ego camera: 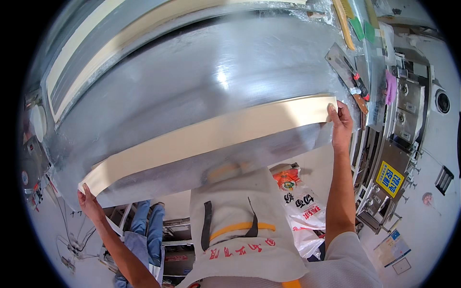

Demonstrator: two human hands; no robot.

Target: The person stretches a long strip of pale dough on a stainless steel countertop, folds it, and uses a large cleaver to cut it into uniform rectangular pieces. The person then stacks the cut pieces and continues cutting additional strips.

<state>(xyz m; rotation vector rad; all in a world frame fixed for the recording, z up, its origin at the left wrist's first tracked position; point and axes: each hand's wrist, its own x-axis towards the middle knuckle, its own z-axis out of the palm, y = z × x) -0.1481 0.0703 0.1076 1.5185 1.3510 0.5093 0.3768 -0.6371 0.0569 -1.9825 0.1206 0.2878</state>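
A long, pale strip of dough sheet (216, 131) stretches across the near part of a metal worktable (187, 72). My left hand (90, 204) pinches its left end by the table's near left corner, with the thumb on top. At the right end, my right hand (341, 120) grips the strip between thumb and fingers. Both ends look raised; whether the middle touches the metal I cannot tell. Close beyond my right hand lie a broad-bladed knife with a wooden handle (360, 104) and a tool with a black-and-red handle (361, 86).
More dough strips (119, 39) lie along the table's far left side. Wooden-handled brushes (344, 25) and green scraper-like pieces (356, 28) sit at the far right. A metal machine (407, 104) stands beyond the right edge. Printed plastic sacks (302, 201) rest below the table's near edge.
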